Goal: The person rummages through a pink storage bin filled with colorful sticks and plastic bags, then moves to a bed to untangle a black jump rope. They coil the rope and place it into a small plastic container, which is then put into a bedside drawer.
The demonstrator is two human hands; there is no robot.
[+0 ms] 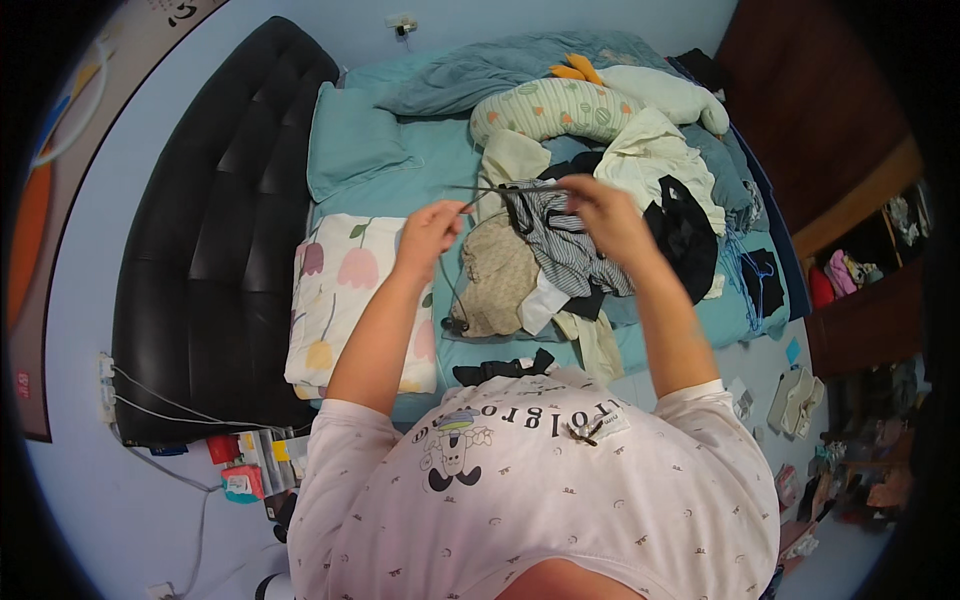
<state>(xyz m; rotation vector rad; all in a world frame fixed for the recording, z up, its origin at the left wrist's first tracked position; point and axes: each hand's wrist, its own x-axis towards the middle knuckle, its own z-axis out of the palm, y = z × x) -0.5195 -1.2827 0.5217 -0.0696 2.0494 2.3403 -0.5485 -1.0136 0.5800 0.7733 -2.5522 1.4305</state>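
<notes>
A thin dark cord (532, 190) stretches between my two hands above the bed. My left hand (431, 234) pinches one part of it, and a length hangs below, ending near small black round pieces (455, 325). My right hand (600, 210), slightly blurred, grips the other part. Beneath the hands, a grey-and-white striped garment with black trim (559, 240) lies crumpled; whether the cord joins it cannot be made out. To its left is a beige patterned cloth item (499, 277). A folded white quilt with tulip prints (352, 300) lies below my left forearm.
Black clothing (682, 240), a cream garment (649, 161) and blue hangers (750, 277) lie to the right. A striped bolster (555, 112) and teal pillow (352, 142) are farther back. A black padded headboard (232, 225) borders the left; a wooden cabinet (855, 322) stands at right.
</notes>
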